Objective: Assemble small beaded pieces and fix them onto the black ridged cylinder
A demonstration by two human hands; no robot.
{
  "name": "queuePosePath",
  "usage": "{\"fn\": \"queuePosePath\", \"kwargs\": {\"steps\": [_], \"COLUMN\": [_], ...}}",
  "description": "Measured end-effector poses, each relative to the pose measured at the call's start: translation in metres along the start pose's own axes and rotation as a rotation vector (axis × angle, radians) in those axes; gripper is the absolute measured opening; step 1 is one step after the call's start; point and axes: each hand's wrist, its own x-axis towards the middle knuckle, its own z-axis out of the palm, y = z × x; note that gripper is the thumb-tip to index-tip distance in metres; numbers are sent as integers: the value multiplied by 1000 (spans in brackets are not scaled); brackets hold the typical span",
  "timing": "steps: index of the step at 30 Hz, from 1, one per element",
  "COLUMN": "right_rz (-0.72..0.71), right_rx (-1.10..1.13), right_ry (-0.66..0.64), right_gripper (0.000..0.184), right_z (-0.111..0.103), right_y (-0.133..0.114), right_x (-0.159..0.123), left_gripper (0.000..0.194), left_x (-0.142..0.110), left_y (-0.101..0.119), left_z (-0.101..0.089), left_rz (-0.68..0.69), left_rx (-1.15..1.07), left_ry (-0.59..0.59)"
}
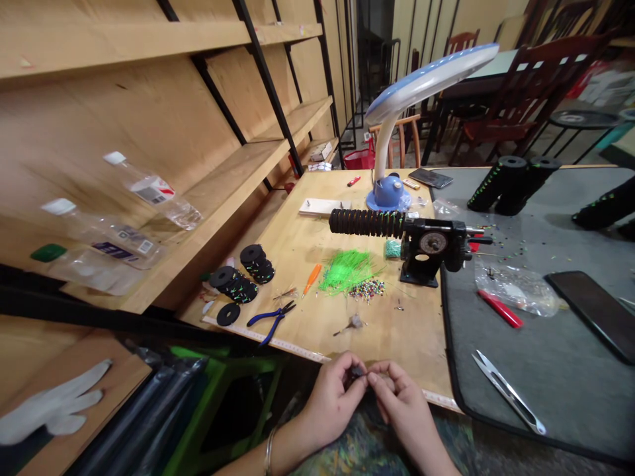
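At the front edge of the wooden table my left hand [335,400] is closed around a small dark piece [356,372], too small to name. My right hand [401,403] meets it with thumb and finger pinched; whatever lies between those fingertips is hidden. Just beyond my hands lies a small greyish lump with a thin stem [354,322]. Farther back are a heap of bright green strands [347,270] and a scatter of coloured beads [367,289]. Blue-handled pliers [272,320] and an orange screwdriver [312,278] rest to the left.
A black winding device [429,244] carrying a ribbed black roll [367,223] stands mid-table, before a blue desk lamp [389,192]. Stacked black foam discs [233,284] sit left. On the grey mat [496,344] lie scissors-like snips [508,393], a red pen-like stick [500,309] and a phone [595,314].
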Motion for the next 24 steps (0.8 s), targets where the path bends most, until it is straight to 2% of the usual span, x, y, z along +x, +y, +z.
{"fn": "queuePosePath", "kwargs": {"steps": [6,12,24], "right_rz": [-5,7,-21], "right_rx": [97,141,102], "right_ry": [24,40,46], "right_gripper": [50,48,53], "right_z": [-3,-5,-3], "right_y": [9,2,4], "right_x": [5,3,2], "left_gripper": [4,4,6], "left_x": [-1,-1,-3], "left_y": [-3,1,-4], "left_z": [3,3,2], "left_rz": [-42,-84,-56], "left_rx": [-60,-131,-60], "left_ry": [-32,-84,-84]}}
